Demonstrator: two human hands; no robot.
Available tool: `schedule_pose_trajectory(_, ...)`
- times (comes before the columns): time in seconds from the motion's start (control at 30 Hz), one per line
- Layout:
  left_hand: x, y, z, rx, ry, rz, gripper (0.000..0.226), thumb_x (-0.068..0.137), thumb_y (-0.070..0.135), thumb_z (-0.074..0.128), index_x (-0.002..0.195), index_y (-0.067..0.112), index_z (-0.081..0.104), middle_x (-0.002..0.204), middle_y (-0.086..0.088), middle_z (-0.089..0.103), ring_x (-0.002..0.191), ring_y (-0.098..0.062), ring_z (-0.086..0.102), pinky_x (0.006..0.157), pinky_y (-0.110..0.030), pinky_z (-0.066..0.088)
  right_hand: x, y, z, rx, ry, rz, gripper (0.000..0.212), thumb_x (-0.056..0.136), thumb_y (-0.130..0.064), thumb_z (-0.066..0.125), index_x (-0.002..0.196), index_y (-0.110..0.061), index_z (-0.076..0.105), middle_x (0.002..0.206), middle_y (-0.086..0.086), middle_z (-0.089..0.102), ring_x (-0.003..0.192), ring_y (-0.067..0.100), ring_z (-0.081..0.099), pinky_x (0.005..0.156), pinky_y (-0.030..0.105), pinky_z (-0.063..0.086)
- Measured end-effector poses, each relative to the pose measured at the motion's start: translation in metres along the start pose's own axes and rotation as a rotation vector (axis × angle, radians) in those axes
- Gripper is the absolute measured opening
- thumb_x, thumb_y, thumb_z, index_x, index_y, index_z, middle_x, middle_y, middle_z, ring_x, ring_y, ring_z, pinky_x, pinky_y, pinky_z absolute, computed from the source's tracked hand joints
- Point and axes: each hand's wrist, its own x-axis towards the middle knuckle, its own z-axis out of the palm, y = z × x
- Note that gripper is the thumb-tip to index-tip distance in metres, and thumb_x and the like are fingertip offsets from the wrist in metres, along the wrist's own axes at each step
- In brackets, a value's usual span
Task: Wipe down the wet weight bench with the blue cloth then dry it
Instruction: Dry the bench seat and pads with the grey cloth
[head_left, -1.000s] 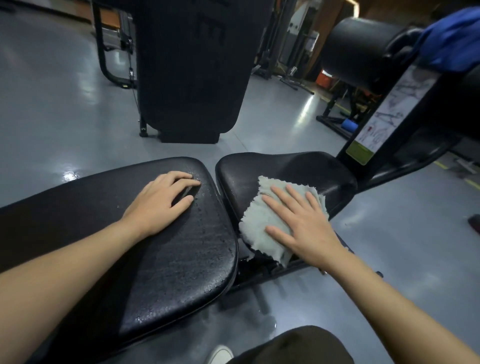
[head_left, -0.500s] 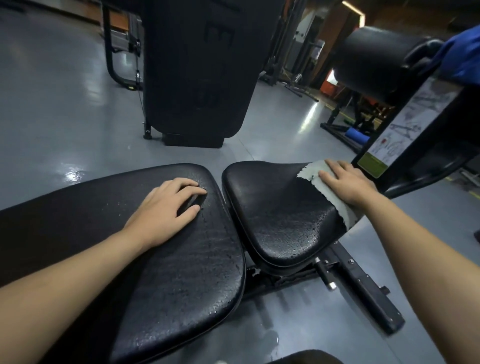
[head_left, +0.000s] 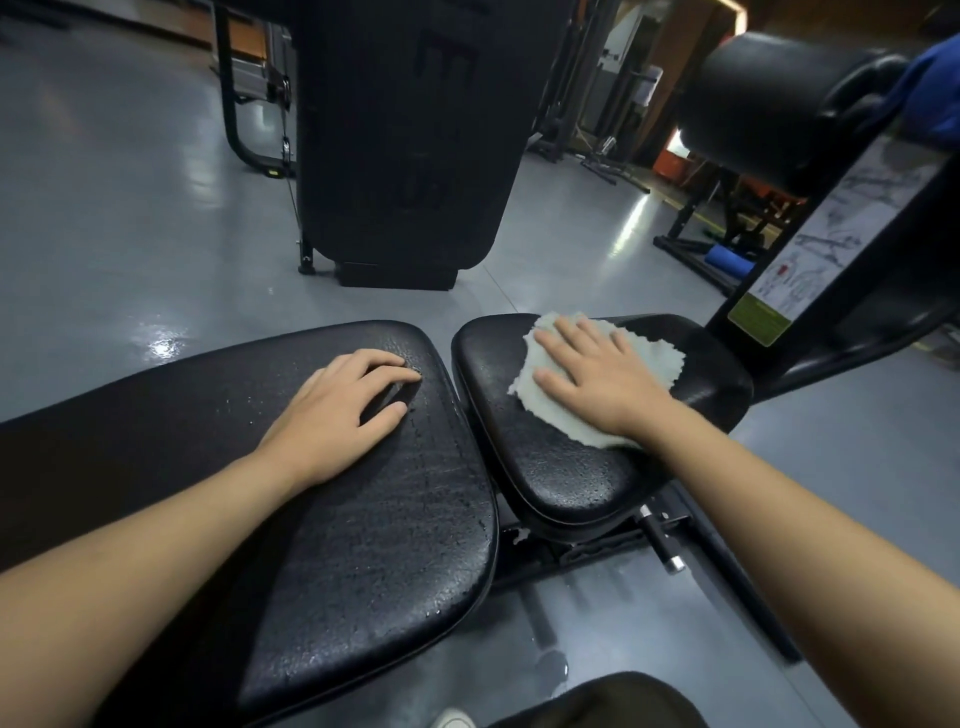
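Hands, two, lie flat and spread on two black pads: left hand (head_left: 337, 410) bare on the long back pad (head_left: 363, 519), right hand (head_left: 602, 379) at 2 o'clock pressing one pale cloth (head_left: 540, 400) onto the seat pad (head_left: 561, 478); one blue cloth (head_left: 930, 98) hangs at top right

The bench (head_left: 363, 519) fills the lower middle of the frame, in two pads with a gap between them. The long pad (head_left: 332, 530) lies at the left, the seat pad (head_left: 561, 483) at the right. The left hand (head_left: 337, 415) rests flat on the long pad near its far end. The right hand (head_left: 602, 379) lies flat on a cloth (head_left: 545, 410), which lies on the seat pad. Behind the bench, in the upper middle, a large machine (head_left: 405, 135) stands on the floor (head_left: 104, 234). At the upper right, a round pad (head_left: 769, 104) sits above a post with a chart (head_left: 831, 234).
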Motion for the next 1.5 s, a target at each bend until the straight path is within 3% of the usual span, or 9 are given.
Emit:
schedule_pose_trajectory(0.23, -0.001, 0.001, 0.001, 0.02, 0.003, 0.0, 0.038, 0.099, 0.046, 0.045, 0.136, 0.045, 0.048, 0.14, 0.021, 0.042, 0.134, -0.007, 0.035, 0.11, -0.038, 0.032, -0.078, -0.022, 0.012, -0.013, 0.055, -0.033, 0.076, 0.088, -0.069, 0.0, 0.158, -0.038, 0.0, 0.167, -0.009, -0.008, 0.152, 0.013, -0.014, 0.122, 0.043, -0.009)
schedule_pose_trajectory(0.4, -0.001, 0.005, 0.0, 0.035, 0.007, -0.004, 0.038, 0.098, 0.045, 0.044, 0.136, 0.043, 0.049, 0.14, 0.02, 0.042, 0.134, -0.007, 0.036, 0.111, -0.036, 0.031, -0.081, -0.053, 0.021, -0.001, 0.116, -0.121, 0.074, 0.093, -0.055, -0.003, 0.16, -0.025, 0.011, 0.167, -0.004, 0.0, 0.153, 0.012, -0.006, 0.123, 0.032, -0.008)
schedule_pose_trajectory(0.67, -0.001, 0.004, -0.001, 0.038, 0.006, -0.003, 0.038, 0.098, 0.047, 0.043, 0.136, 0.043, 0.049, 0.139, 0.021, 0.042, 0.133, -0.005, 0.035, 0.11, -0.034, 0.032, -0.067, -0.09, 0.001, 0.958, 0.238, -0.102, 0.041, 0.11, -0.019, 0.027, 0.141, -0.026, 0.052, 0.149, -0.019, 0.042, 0.142, -0.006, 0.031, 0.118, 0.015, 0.019)
schedule_pose_trajectory(0.8, -0.001, 0.003, -0.002, 0.025, 0.011, 0.004, 0.038, 0.098, 0.046, 0.043, 0.135, 0.044, 0.049, 0.138, 0.022, 0.042, 0.132, -0.005, 0.037, 0.109, -0.035, 0.033, -0.078, -0.095, -0.013, 1.178, 0.374, -0.021, 0.044, 0.103, -0.022, 0.032, 0.096, 0.002, 0.069, 0.11, -0.027, 0.064, 0.112, -0.015, 0.052, 0.098, 0.02, 0.038)
schedule_pose_trajectory(0.87, -0.001, 0.003, -0.002, 0.023, 0.011, 0.006, 0.037, 0.098, 0.046, 0.044, 0.134, 0.043, 0.05, 0.138, 0.022, 0.043, 0.132, -0.005, 0.037, 0.109, -0.034, 0.033, -0.081, -0.103, -0.011, 1.238, 0.373, -0.114, 0.046, 0.102, -0.02, 0.03, 0.102, 0.007, 0.068, 0.124, -0.012, 0.066, 0.125, -0.006, 0.05, 0.105, 0.021, 0.036)
schedule_pose_trajectory(1.0, -0.001, 0.001, 0.0, -0.018, 0.071, -0.025, 0.031, 0.098, 0.039, 0.049, 0.127, 0.034, 0.058, 0.132, 0.018, 0.048, 0.126, -0.008, 0.042, 0.106, -0.035, 0.038, -0.076, -0.124, 0.01, 0.956, 0.182, -0.407, 0.044, 0.102, -0.011, 0.029, 0.137, -0.004, 0.056, 0.157, 0.005, 0.039, 0.15, 0.009, 0.023, 0.123, 0.029, 0.014)
schedule_pose_trajectory(1.1, -0.006, 0.001, -0.001, 0.005, 0.291, -0.143, 0.021, 0.093, 0.024, 0.055, 0.112, 0.024, 0.064, 0.119, 0.011, 0.055, 0.113, -0.014, 0.049, 0.098, -0.037, 0.042, -0.07, -0.136, 0.027, 0.509, 0.026, -0.464, 0.068, 0.103, -0.055, 0.007, 0.153, -0.021, 0.038, 0.164, -0.005, 0.023, 0.152, 0.005, 0.008, 0.124, 0.036, 0.005)
schedule_pose_trajectory(1.17, -0.009, 0.003, -0.005, 0.019, 0.368, -0.219, 0.018, 0.09, 0.017, 0.055, 0.106, 0.022, 0.063, 0.113, 0.01, 0.056, 0.108, -0.015, 0.05, 0.093, -0.036, 0.043, -0.069, -0.14, 0.027, 0.291, -0.016, -0.457, 0.077, 0.093, -0.066, -0.002, 0.156, -0.032, 0.029, 0.166, -0.012, 0.011, 0.152, 0.004, -0.003, 0.124, 0.038, -0.002)
schedule_pose_trajectory(1.5, -0.071, -0.062, -0.078, 0.184, 0.037, -0.146, 0.03, 0.095, 0.038, 0.053, 0.123, 0.029, 0.055, 0.127, 0.014, 0.047, 0.119, -0.011, 0.046, 0.101, -0.037, 0.044, -0.009, -0.148, 0.015, 0.122, -0.179, -0.467, 0.065, 0.093, -0.07, 0.027, 0.153, -0.054, 0.006, 0.166, -0.015, -0.008, 0.15, 0.004, -0.017, 0.121, 0.042, -0.014)
